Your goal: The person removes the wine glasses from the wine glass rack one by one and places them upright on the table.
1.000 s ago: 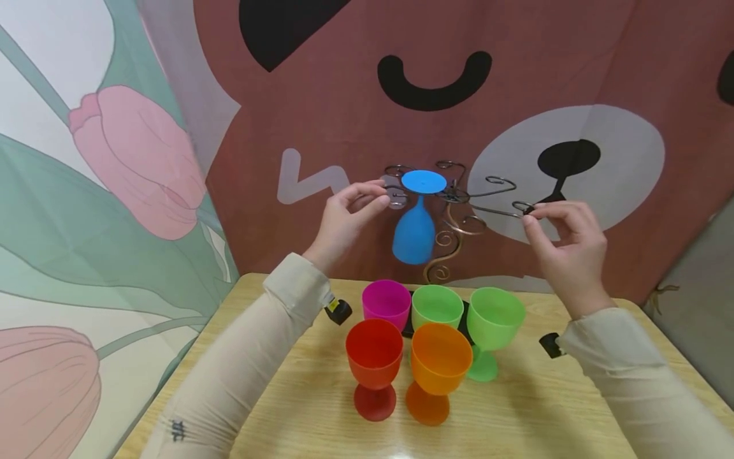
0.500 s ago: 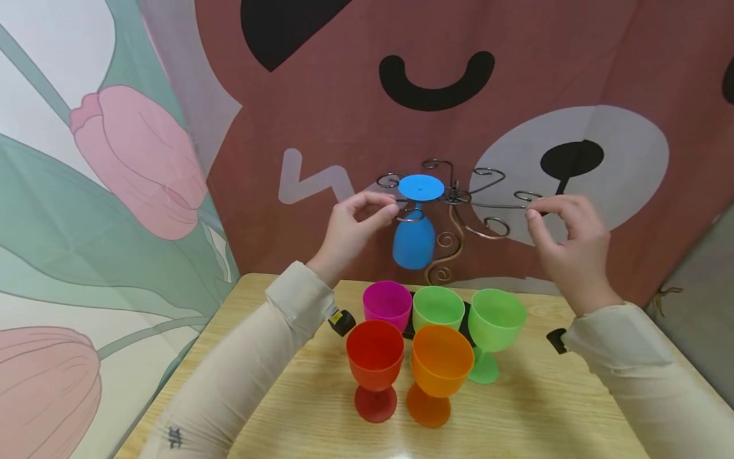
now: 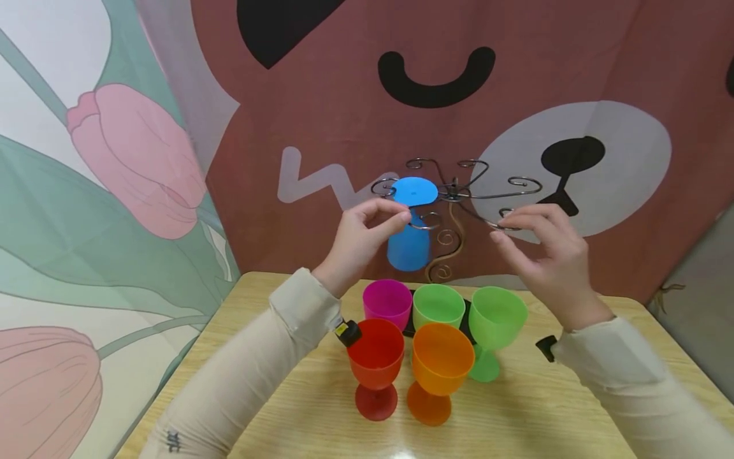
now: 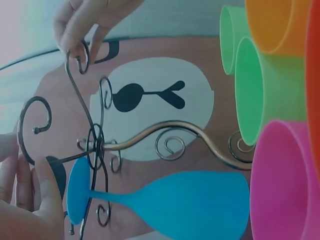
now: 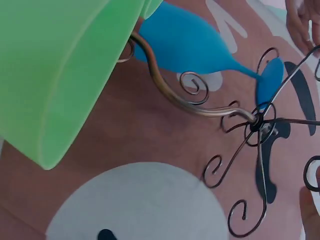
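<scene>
A dark metal stemware rack (image 3: 454, 192) with several curled arms stands on a wavy bronze stem behind the goblets. One blue goblet (image 3: 408, 245) hangs upside down from it by its foot, its stem between two arms. With thumb and fingertips my left hand (image 3: 367, 236) pinches a curled arm end in front of the blue foot. On the opposite side, my right hand (image 3: 545, 255) has thumb and forefinger at the curl of another arm. The left wrist view shows these right fingers (image 4: 82, 30) closed about the arm's tip.
Upright on the wooden table (image 3: 275, 395) stand a magenta goblet (image 3: 387, 303), a green goblet (image 3: 438, 306), another green goblet (image 3: 496, 315), a red goblet (image 3: 375, 357) and an orange goblet (image 3: 441, 360). A printed cloth (image 3: 321, 83) hangs behind.
The rack's top has turned, its front arms sweeping rightward and the back ones leftward. The blue goblet has shifted slightly left. My right hand has moved from one arm end to a nearer one.
</scene>
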Demonstrator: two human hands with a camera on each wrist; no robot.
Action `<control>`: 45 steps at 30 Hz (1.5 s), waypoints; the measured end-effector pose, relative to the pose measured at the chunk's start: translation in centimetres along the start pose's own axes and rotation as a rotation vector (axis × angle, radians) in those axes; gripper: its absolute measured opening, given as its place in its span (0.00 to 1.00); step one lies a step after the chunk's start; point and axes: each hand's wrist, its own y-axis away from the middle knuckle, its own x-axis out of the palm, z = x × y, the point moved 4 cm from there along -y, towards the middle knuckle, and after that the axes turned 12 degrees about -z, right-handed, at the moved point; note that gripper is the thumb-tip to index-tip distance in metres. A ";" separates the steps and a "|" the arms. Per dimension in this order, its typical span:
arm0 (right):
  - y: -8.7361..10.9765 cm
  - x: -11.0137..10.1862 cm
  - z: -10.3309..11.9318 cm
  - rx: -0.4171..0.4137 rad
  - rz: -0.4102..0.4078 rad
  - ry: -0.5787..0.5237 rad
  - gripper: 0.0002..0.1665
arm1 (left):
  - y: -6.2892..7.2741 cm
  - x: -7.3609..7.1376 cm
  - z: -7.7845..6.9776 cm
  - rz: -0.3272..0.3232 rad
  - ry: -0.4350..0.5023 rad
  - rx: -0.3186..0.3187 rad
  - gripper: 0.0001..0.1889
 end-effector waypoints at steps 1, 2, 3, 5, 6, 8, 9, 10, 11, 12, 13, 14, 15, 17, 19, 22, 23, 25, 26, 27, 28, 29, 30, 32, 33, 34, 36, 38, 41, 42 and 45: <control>0.0 -0.1 -0.1 0.006 -0.008 0.006 0.34 | 0.1 0.2 -0.1 0.002 -0.001 0.007 0.13; 0.0 -0.2 -0.3 0.015 -0.019 0.012 0.33 | 0.2 0.3 -0.1 0.006 0.000 0.015 0.13; 0.0 -0.3 -0.5 0.026 -0.032 0.017 0.32 | 0.3 0.5 -0.2 0.011 0.006 0.018 0.13; 0.0 -0.6 -0.7 0.050 -0.056 0.017 0.28 | 0.5 0.8 -0.3 0.027 0.018 0.017 0.12; 0.0 -0.7 -0.8 0.057 -0.064 0.017 0.25 | 0.6 0.9 -0.3 0.033 0.020 0.016 0.12; 0.0 -0.9 -1.0 0.066 -0.070 0.019 0.20 | 0.7 0.8 -0.4 0.044 0.010 0.035 0.11; 0.0 -0.8 -1.0 0.071 -0.067 0.018 0.18 | 0.8 0.7 -0.4 0.050 0.003 0.045 0.10; 0.2 -0.9 -1.1 0.075 -0.058 0.021 0.17 | 0.9 0.4 -0.3 0.058 -0.012 0.055 0.10; 0.4 -1.1 -1.1 0.075 -0.046 0.031 0.19 | 1.1 0.0 -0.1 0.066 -0.042 0.069 0.10; 0.7 -1.4 -1.1 0.077 -0.039 0.045 0.21 | 1.3 -0.4 0.2 0.075 -0.063 0.079 0.09; 0.9 -1.8 -1.2 0.080 -0.032 0.064 0.24 | 1.5 -1.0 0.6 0.077 -0.081 0.088 0.08; 1.1 -2.3 -1.2 0.080 -0.028 0.081 0.28 | 1.6 -1.8 1.1 0.072 -0.096 0.088 0.08; 1.2 -2.8 -1.1 0.077 -0.025 0.096 0.31 | 1.7 -2.6 1.6 0.059 -0.108 0.081 0.08; 1.1 -3.6 -1.0 0.064 -0.039 0.120 0.35 | 1.9 -4.5 2.7 0.025 -0.136 0.050 0.10; 0.7 -4.1 -0.8 0.061 -0.059 0.132 0.35 | 1.8 -6.1 3.9 -0.017 -0.152 -0.006 0.12; 0.4 -4.3 -0.3 0.069 -0.084 0.136 0.33 | 2.3 -7.8 5.9 -0.021 -0.211 -0.109 0.13; 0.4 -4.4 -0.1 0.072 -0.091 0.137 0.33 | 2.6 -8.1 6.6 -0.010 -0.241 -0.135 0.13; 0.4 -4.4 0.3 0.084 -0.110 0.132 0.33 | 3.2 -8.6 7.9 0.010 -0.313 -0.168 0.12; 0.4 -4.4 0.5 0.089 -0.120 0.127 0.32 | 3.4 -8.9 8.5 0.020 -0.356 -0.167 0.11; 0.4 -4.5 0.7 0.090 -0.133 0.120 0.31 | 3.5 -9.1 9.1 0.026 -0.394 -0.165 0.10; 0.3 -4.5 0.8 0.094 -0.144 0.117 0.31 | 3.7 -9.4 9.7 0.029 -0.441 -0.153 0.10; 0.2 -4.5 1.0 0.098 -0.156 0.111 0.30 | 3.7 -9.7 10.2 0.034 -0.489 -0.139 0.09; 0.2 -4.5 1.1 0.103 -0.165 0.107 0.30 | 3.8 -10.1 10.7 0.035 -0.543 -0.123 0.09; 0.2 -4.9 1.2 0.111 -0.179 0.105 0.27 | 3.9 -10.8 11.9 0.038 -0.658 -0.107 0.08; 0.3 -5.1 1.2 0.110 -0.185 0.105 0.26 | 3.9 -11.2 12.5 0.039 -0.721 -0.120 0.08; 0.4 -5.2 1.2 0.109 -0.191 0.098 0.25 | 4.0 -11.9 12.9 0.036 -0.798 -0.126 0.09; 0.6 -5.3 1.3 0.102 -0.207 0.082 0.23 | 4.2 -13.2 13.8 0.032 -0.950 -0.156 0.12; 0.9 -5.6 1.3 0.097 -0.221 0.068 0.22 | 4.4 -14.4 14.4 0.029 -1.054 -0.188 0.13; 1.4 -6.0 1.4 0.096 -0.229 0.063 0.23 | 4.4 -15.8 15.0 0.008 -1.100 -0.193 0.14; 1.6 -6.1 1.4 0.097 -0.227 0.062 0.23 | 4.5 -16.1 15.1 -0.002 -1.097 -0.196 0.14; 2.1 -6.1 1.9 0.092 -0.220 0.045 0.23 | 4.6 -16.9 15.2 -0.026 -1.086 -0.218 0.14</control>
